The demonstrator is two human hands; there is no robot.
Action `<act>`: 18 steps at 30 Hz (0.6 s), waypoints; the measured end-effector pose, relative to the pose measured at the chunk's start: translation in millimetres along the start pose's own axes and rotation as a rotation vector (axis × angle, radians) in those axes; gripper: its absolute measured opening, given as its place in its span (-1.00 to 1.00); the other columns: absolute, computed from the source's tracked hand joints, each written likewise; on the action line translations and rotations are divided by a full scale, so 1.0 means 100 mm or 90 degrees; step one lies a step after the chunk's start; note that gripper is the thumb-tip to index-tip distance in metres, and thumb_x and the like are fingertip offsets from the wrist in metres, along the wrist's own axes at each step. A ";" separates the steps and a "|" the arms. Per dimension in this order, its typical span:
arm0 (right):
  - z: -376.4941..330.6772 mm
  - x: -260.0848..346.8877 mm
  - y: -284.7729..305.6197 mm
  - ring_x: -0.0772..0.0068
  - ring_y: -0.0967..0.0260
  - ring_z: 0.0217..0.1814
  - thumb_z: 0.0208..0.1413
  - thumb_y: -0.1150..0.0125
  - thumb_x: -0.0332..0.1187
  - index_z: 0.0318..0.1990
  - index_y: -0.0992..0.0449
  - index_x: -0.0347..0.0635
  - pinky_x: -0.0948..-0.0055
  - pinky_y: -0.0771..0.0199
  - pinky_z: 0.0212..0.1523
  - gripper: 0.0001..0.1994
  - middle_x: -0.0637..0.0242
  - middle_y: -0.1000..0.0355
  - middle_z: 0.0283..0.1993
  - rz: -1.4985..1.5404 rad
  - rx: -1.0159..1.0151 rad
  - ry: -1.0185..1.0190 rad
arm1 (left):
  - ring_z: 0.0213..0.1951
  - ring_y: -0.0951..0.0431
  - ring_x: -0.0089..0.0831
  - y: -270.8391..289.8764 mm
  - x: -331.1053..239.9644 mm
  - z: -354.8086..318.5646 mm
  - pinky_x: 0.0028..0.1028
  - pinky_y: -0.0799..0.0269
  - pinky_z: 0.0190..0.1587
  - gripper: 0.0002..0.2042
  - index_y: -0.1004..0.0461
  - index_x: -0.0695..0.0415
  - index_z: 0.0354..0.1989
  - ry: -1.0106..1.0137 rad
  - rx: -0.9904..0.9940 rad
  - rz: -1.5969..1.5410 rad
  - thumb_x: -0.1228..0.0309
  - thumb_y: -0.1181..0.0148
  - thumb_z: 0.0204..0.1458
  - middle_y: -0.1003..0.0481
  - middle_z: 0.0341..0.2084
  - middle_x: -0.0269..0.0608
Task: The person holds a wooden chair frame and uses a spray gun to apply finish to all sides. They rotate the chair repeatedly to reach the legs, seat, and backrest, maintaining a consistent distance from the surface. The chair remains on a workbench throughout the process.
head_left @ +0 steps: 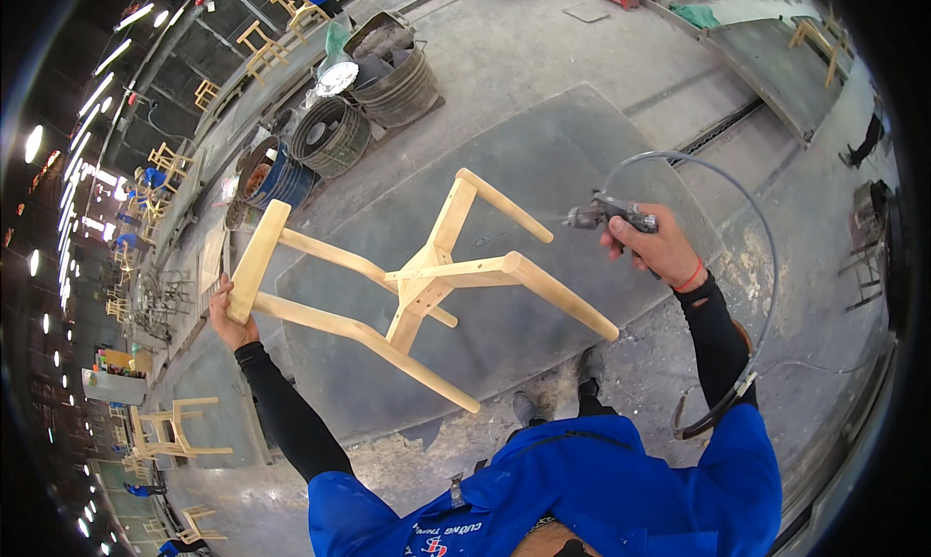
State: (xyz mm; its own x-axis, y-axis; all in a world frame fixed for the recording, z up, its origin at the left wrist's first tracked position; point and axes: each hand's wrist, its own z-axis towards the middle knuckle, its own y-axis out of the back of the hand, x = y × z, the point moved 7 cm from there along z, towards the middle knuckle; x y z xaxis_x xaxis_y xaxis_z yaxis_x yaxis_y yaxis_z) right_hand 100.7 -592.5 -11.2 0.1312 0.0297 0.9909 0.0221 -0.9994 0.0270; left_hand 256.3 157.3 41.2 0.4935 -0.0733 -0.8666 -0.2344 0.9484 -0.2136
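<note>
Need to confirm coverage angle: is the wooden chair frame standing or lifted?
Lifted and tipped: left hand holds the chair frame by its backrest, legs pointing sideways above the floor.

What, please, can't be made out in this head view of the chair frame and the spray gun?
- Left hand: its fingers are hidden behind the back rail of the wooden chair frame.
- Spray gun: its grip and trigger are covered by the right hand.
- Hose: its far end is lost behind the right sleeve.
- Barrels: their contents are too small and warped by the fisheye lens.
</note>
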 end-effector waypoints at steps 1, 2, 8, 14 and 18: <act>-0.04 -0.03 0.05 0.67 -0.50 -0.30 0.36 -0.24 -0.16 0.16 -0.56 -0.33 0.64 -0.32 -0.53 -0.58 0.34 -0.60 -0.26 -0.022 -0.043 0.014 | 0.49 -0.16 0.06 -0.02 -0.01 -0.02 0.04 -0.19 0.44 -0.78 -0.57 0.32 -0.20 -0.011 0.002 -0.002 0.46 -0.10 0.06 -0.54 0.06 0.09; -0.09 -0.06 0.12 0.67 -0.49 -0.29 0.36 -0.24 -0.16 0.20 -0.55 -0.34 0.62 -0.34 -0.50 -0.56 0.34 -0.60 -0.25 -0.045 -0.094 0.019 | 0.48 -0.18 0.05 -0.03 -0.01 -0.03 0.03 -0.19 0.44 -0.78 -0.57 0.32 -0.20 -0.015 -0.007 0.003 0.46 -0.10 0.06 -0.55 0.05 0.08; -0.69 -0.17 0.27 0.62 -0.46 -0.25 0.34 -0.26 -0.25 0.27 -0.50 -0.34 0.56 -0.48 -0.26 -0.55 0.29 -0.61 -0.13 -0.016 -0.161 0.031 | 0.38 -0.35 0.02 -0.11 0.05 0.00 -0.05 -0.23 0.41 -0.80 -0.57 0.34 -0.24 -0.020 -0.046 0.001 0.46 -0.12 0.08 -0.57 -0.04 0.03; -1.21 -0.46 0.10 0.56 -0.50 -0.12 0.30 -0.32 -0.31 0.26 -0.51 -0.34 0.51 -0.53 -0.09 -0.56 0.30 -0.62 -0.05 0.039 -0.162 0.043 | 0.21 -0.51 -0.05 -0.44 0.22 0.13 -0.17 -0.32 0.32 -0.85 -0.57 0.32 -0.30 -0.046 -0.057 0.066 0.48 -0.13 0.09 -0.58 -0.10 -0.01; -1.11 -1.06 -0.13 0.30 -0.59 0.00 0.22 -0.37 -0.30 0.23 -0.52 -0.32 0.35 -0.52 0.08 -0.54 0.10 -0.64 0.04 -0.146 -0.171 0.032 | 0.06 -0.56 -0.16 -0.84 0.33 0.31 -0.26 -0.39 0.22 -0.88 -0.55 0.31 -0.33 -0.033 -0.034 0.108 0.50 -0.15 0.08 -0.57 -0.13 -0.04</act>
State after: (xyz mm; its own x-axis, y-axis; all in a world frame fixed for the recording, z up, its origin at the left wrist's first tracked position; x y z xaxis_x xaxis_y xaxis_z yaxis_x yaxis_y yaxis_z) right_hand -23.1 -585.0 -101.7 0.1044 0.2592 0.9602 -0.2167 -0.9363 0.2763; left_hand 318.7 84.9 44.2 0.4848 0.1036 -0.8684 -0.3616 0.9279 -0.0911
